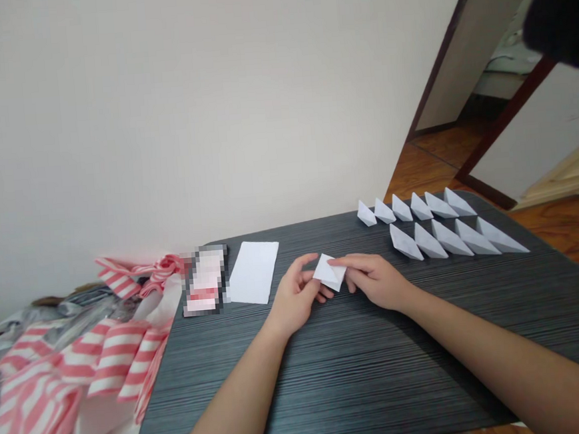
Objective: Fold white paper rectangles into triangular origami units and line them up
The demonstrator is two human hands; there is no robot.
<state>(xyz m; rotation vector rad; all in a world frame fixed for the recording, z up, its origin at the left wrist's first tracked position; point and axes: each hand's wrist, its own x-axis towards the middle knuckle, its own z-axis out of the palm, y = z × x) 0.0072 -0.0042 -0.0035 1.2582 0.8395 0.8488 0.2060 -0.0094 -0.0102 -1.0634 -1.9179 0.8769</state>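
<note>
Evidently the setup is a plain corner of a room: a pale wall [211,116] rises behind, and at right a wood-patterned floor [573,248] runs past a dark-framed opening. Against the wall stands a table [223,396], dark, with fine streaks and rounded corners; its broad front stretch probably serves as working room for the forearms. Off its left edge, a heap of red-and-white striped cloth [120,357] is bunched up, out of the way.

At far right lie folded paper shapes in two slanting rows, six in the back row [402,208] and five in the front row [451,237], pointed and closely set, likely arranged so for order and easy counting. Flat white paper [254,273] rests left of the hands, seemingly placed within easy reach, just beside a pixelated phone [207,280].

Between the hands, above the middle of the table, is the smallest item, a white folded piece [330,274]. The left hand [293,300] nips its left side, fingers nearly closed; the right hand [377,281] grips the right corner, forefinger across the top, perhaps to hold the flap flat.
</note>
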